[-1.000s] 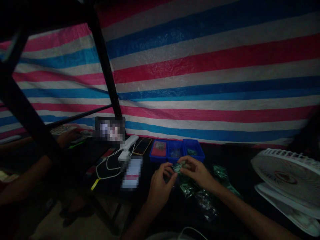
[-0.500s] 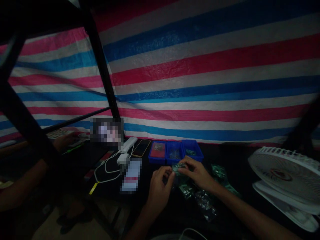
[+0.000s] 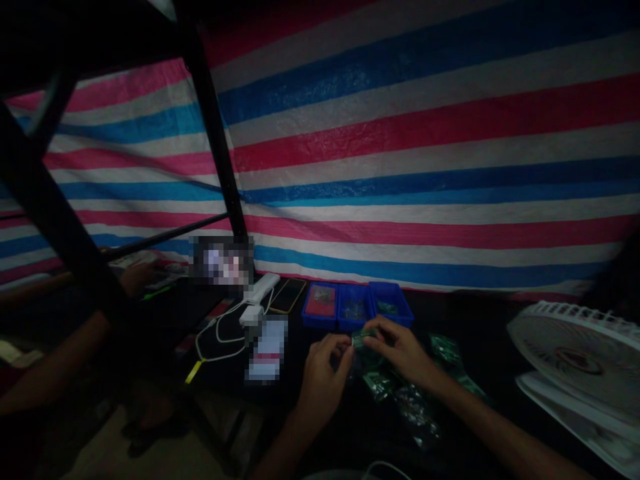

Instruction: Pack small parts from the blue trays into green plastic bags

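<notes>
Between my two hands is a small green piece (image 3: 361,338), perhaps a packet or board; dim light hides its exact kind. My left hand (image 3: 324,375) pinches its left edge with thumb and fingertips. My right hand (image 3: 400,350) grips the other side, thumb against bent fingers. Just beneath lie shiny green packets (image 3: 379,385) and a clear plastic bag (image 3: 418,415) with small contents I cannot make out. Beyond my fingers stand a left blue bin (image 3: 320,323) with a red item, a middle blue bin (image 3: 354,325) with small pieces, and a right blue bin (image 3: 404,313) with green pieces.
A white fan (image 3: 580,360) stands at the right. More green packets (image 3: 445,350) lie beyond my right forearm. Left of the bins are a phone (image 3: 289,296), a white power strip (image 3: 264,288) and cables. Another person's arm (image 3: 60,363) reaches in behind a dark frame post (image 3: 65,213).
The whole view has shifted slightly, so things appear a little farther right. My hands keep hold of the green piece, with only slight finger movement.
</notes>
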A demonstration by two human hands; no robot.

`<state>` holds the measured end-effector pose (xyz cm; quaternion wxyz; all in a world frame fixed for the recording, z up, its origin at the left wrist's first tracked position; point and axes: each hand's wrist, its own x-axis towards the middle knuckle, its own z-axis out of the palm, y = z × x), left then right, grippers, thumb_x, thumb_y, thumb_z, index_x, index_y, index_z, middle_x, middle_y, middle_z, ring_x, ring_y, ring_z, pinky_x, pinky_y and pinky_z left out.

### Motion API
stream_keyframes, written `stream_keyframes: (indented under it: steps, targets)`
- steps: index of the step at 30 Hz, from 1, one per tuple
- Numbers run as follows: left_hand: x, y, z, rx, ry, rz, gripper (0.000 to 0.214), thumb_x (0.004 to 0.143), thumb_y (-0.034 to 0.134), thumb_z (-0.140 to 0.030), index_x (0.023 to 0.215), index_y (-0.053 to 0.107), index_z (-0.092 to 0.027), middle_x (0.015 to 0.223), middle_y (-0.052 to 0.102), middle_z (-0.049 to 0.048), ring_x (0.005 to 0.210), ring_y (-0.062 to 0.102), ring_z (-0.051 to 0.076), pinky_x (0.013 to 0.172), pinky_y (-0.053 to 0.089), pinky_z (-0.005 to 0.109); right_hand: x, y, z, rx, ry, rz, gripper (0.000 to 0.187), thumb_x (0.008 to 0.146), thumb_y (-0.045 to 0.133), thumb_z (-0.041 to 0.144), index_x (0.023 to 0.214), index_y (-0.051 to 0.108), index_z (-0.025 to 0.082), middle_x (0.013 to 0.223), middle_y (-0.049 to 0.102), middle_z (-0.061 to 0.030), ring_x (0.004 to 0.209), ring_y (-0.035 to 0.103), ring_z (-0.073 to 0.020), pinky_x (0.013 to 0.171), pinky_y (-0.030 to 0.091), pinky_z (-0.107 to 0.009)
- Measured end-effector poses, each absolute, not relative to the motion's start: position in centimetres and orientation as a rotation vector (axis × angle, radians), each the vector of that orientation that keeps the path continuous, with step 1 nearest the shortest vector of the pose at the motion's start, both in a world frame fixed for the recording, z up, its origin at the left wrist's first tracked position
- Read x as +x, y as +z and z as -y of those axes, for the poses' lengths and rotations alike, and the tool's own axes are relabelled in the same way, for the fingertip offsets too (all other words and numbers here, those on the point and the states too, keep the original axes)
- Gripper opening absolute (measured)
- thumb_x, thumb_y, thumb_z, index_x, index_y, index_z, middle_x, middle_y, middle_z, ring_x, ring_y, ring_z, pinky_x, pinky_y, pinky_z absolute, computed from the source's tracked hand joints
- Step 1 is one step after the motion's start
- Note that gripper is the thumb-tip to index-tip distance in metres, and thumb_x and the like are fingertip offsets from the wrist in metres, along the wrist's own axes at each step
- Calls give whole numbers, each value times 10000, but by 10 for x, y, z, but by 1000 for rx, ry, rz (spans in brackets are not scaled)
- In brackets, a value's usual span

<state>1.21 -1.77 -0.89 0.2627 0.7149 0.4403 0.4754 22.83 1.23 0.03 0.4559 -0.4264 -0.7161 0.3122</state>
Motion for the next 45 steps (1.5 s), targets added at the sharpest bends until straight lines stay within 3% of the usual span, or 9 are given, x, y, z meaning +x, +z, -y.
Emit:
stream_keyframes:
  steps: [5,9,14,21,28,45]
  targets:
    - [12,-10,17,1899,1235,-1280,196,1005,596,-328,1047,752,-217,665,641,-14,721,622,184,687,424,279,228,-2,-10,-1061,863,1711,407,902,719,592,1028,782,210,789,653,-19,697,568,-182,632,449,-283]
    - [11,-10,17,1874,1268,-1228,186,1011,586,-312,1044,741,-215,734,712,4,755,660,186,762,465,291,228,1,-8,-1100,1081,1642,485,910,686,624,1096,779,185,616,620,7,481,501,-134,465,367,-245]
    - [11,-6,18,1800,1319,-1128,179,996,595,-274,1101,729,-220,976,792,53,908,729,212,861,531,314,227,8,-5,-1030,1086,1622,443,907,714,580,1115,781,194,923,768,-68,547,587,-128,548,461,-268]
    - [12,-2,20,1817,1365,-1090,166,981,607,-242,1061,750,-215,1046,784,58,970,730,221,903,545,326,229,5,-7,-1023,1024,1666,392,928,698,574,1056,774,211,785,697,-19,605,591,-159,592,467,-279]
    - [12,-7,18,1853,1375,-1057,148,968,640,-222,1070,748,-216,1041,775,53,960,720,216,882,541,319,227,5,-9,-1003,988,1692,373,893,750,563,1002,776,207,841,700,-25,700,595,-173,648,475,-279]
    - [12,-5,19,1850,1365,-1049,139,974,622,-220,1040,745,-213,1015,775,48,926,714,209,855,535,307,226,6,-7,-1011,1014,1685,362,912,732,544,1072,742,220,922,704,-40,781,628,-199,690,529,-298]
